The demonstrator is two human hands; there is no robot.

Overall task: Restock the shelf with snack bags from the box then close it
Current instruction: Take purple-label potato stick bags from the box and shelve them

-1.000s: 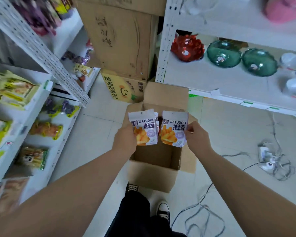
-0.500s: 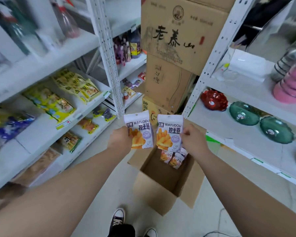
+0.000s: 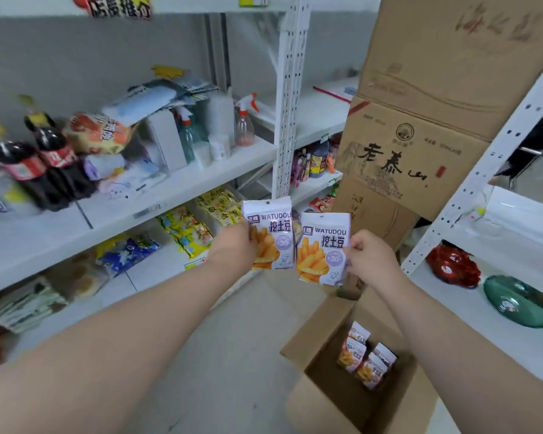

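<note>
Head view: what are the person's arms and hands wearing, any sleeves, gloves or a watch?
Nothing shows on them. The left hand and right hand are bare: no gloves, no rings visible on the fingers. The left forearm and right forearm are uncovered down to the frame's lower edge, with no sleeve, watch or bracelet in sight.

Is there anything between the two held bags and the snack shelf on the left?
Nothing visible. Left hand and right hand hold the bags in open air before the shelf; yellow packs already lie on part of it.
</note>
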